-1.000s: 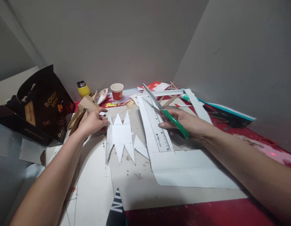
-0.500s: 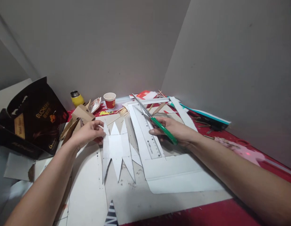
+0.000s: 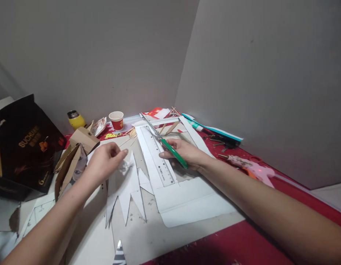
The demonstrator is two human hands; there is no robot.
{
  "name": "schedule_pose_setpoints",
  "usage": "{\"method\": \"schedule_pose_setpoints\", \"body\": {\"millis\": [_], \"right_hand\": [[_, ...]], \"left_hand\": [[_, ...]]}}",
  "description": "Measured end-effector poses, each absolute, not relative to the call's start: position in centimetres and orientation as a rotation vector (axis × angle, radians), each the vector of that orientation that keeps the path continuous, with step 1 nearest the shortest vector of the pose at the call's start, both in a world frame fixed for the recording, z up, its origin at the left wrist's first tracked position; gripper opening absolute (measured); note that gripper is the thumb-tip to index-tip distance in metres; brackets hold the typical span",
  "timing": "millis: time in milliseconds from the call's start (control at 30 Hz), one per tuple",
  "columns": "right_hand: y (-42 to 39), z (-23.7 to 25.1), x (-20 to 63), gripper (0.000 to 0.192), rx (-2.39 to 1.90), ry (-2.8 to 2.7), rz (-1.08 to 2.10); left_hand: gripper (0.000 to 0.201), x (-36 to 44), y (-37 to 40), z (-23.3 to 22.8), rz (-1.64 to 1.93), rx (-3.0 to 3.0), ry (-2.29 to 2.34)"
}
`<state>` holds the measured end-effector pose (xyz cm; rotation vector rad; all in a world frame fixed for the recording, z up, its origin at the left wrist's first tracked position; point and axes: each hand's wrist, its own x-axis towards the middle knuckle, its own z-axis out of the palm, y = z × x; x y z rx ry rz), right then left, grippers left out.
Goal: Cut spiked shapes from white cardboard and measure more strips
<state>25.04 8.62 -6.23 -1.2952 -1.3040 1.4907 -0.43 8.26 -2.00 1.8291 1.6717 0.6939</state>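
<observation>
In my right hand are scissors with green handles, their blades pointing away over a clear ruler. That ruler lies on a white card frame. My left hand hovers over the upper end of a white spiky card cutout, thumb and fingers pinched together. A blurred pale bit shows under its fingertips; whether it is a bent point of the cutout or a loose scrap I cannot tell. The cutout's lower points fan out toward me on a grey board.
A black box and folded brown cardboard stand at left. Behind are a yellow bottle, a paper cup and thin wooden sticks. A pink glue gun lies at right on the red table cover.
My left hand has moved from the cutout's left edge to above its upper points. The cutout has slid slightly toward me. The scissors stay over the ruler, and the view has turned right.
</observation>
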Motion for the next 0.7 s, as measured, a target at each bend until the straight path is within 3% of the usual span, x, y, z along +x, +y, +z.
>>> {"method": "schedule_pose_setpoints", "body": {"millis": [167, 400, 633, 700], "right_hand": [[8.3, -5.5, 24.9, 0.042, -1.230, -1.302, 1.500], [8.3, -5.3, 25.0, 0.042, -1.207, -1.332, 1.443], [8.9, -6.3, 25.4, 0.037, -1.319, -1.409, 1.322], [9.1, -6.5, 25.5, 0.037, -1.359, -1.433, 1.290]], "left_hand": [[0.040, 4.5, 9.6, -1.9, 0.650, 1.759, 1.494], [0.018, 7.4, 11.2, -3.5, 0.772, 1.525, 1.362], [0.003, 1.2, 12.1, -1.7, 0.859, 1.268, 1.375], [0.006, -1.4, 11.3, -1.2, 0.848, 1.238, 1.383]]}}
